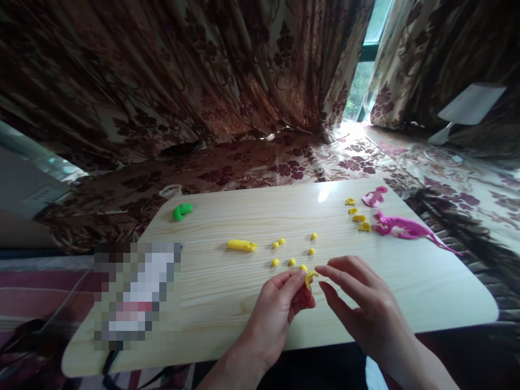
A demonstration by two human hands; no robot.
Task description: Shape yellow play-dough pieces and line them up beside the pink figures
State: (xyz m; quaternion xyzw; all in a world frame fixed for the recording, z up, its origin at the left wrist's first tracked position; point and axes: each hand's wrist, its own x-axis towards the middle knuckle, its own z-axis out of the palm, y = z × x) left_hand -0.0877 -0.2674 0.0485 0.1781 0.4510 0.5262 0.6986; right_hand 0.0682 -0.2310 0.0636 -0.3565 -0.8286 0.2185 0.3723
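Note:
My left hand (280, 309) pinches a small curved piece of yellow clay (310, 278) between thumb and fingertips just above the light wooden table (227, 303). My right hand (357, 303) hovers beside it, fingers spread and slightly curled, index fingertip close to the clay and holding nothing. Several small yellow clay balls (291, 261) lie on the table just beyond my hands. A yellow clay roll (241, 245) lies to the left of them.
A green clay lump (182, 210) sits at the far left corner. Pink clay figures (402, 226) and yellow bits (359, 218) lie at the far right. A blurred-out object (136, 292) rests at the left. Floral curtains (203, 81) and a patterned cloth (260, 162) lie behind.

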